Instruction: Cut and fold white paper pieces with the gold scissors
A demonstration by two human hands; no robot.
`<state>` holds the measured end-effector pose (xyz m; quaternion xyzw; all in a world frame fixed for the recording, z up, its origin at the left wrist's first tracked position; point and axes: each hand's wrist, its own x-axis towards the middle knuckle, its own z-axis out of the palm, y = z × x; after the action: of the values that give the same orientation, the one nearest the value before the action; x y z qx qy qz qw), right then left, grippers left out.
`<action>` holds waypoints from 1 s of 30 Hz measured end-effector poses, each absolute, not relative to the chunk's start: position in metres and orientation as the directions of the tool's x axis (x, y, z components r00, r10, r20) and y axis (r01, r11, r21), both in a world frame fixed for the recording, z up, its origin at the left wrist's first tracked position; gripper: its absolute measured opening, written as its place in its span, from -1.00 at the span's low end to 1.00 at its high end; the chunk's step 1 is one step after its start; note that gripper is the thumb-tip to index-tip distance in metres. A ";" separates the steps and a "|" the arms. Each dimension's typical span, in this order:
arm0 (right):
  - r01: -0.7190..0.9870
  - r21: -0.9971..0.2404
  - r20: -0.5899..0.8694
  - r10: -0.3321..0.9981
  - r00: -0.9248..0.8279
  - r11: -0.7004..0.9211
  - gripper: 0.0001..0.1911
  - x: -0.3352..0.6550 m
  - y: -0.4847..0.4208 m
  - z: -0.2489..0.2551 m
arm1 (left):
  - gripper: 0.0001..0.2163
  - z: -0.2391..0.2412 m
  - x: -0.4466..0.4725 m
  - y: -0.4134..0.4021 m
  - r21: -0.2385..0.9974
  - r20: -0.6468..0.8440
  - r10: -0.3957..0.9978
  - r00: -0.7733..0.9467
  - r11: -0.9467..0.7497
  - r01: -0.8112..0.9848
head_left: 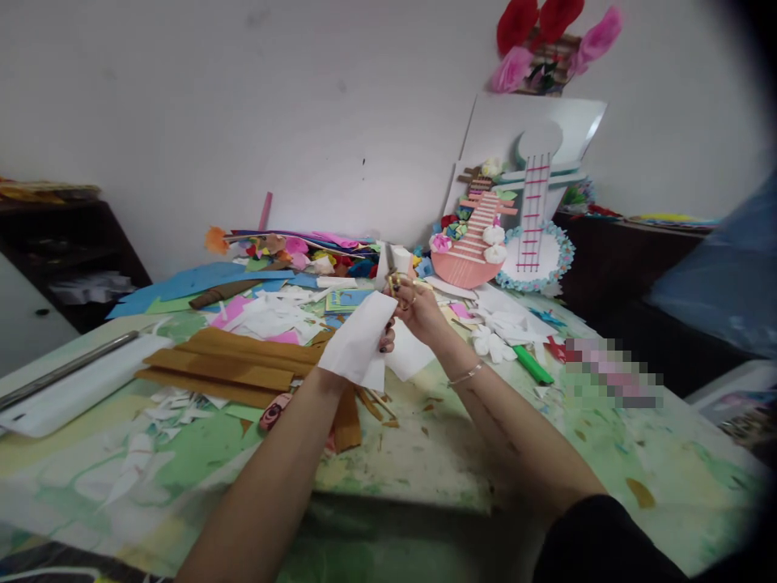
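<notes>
Over the middle of the table, my left hand (387,338) is closed on a sheet of white paper (357,334), which covers most of that hand. Just to its right, my right hand (420,310) grips a pair of scissors (392,269) by the gold-coloured handles, with the blades pointing up and away from me. The scissors are close to the paper's upper edge; whether the blades touch it I cannot tell. Another white piece (413,356) shows below my right wrist.
Brown crepe paper strips (236,364) and white scraps (276,312) lie to the left, near a long white roll (91,385). Towards the right are white paper petals (493,338) and a green roll (534,365). Instrument-shaped paper crafts (470,263) lean at the back by the wall.
</notes>
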<state>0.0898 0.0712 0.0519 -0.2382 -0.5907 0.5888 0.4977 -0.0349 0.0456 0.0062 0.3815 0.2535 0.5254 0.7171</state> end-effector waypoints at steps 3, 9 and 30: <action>-0.459 -0.875 0.355 0.846 -0.397 0.151 -0.64 0.127 0.063 0.061 | -0.76 0.014 -0.032 0.037 0.811 -0.010 0.957 0.289 0.176 -0.558; -0.533 -0.839 0.323 0.886 -0.332 0.106 -0.57 0.176 0.038 0.048 | -0.86 0.021 -0.030 0.011 0.846 -0.059 0.997 0.046 0.075 -0.529; -0.022 -0.999 0.051 0.971 -0.233 0.047 -0.67 0.160 0.011 0.011 | -0.64 0.006 -0.012 0.007 0.965 0.165 0.934 -0.317 -0.220 -0.145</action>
<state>0.1599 0.0113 0.0110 -0.4212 -0.5635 0.5469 0.4538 -0.0120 0.0070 0.0063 0.4176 0.4724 0.6599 0.4086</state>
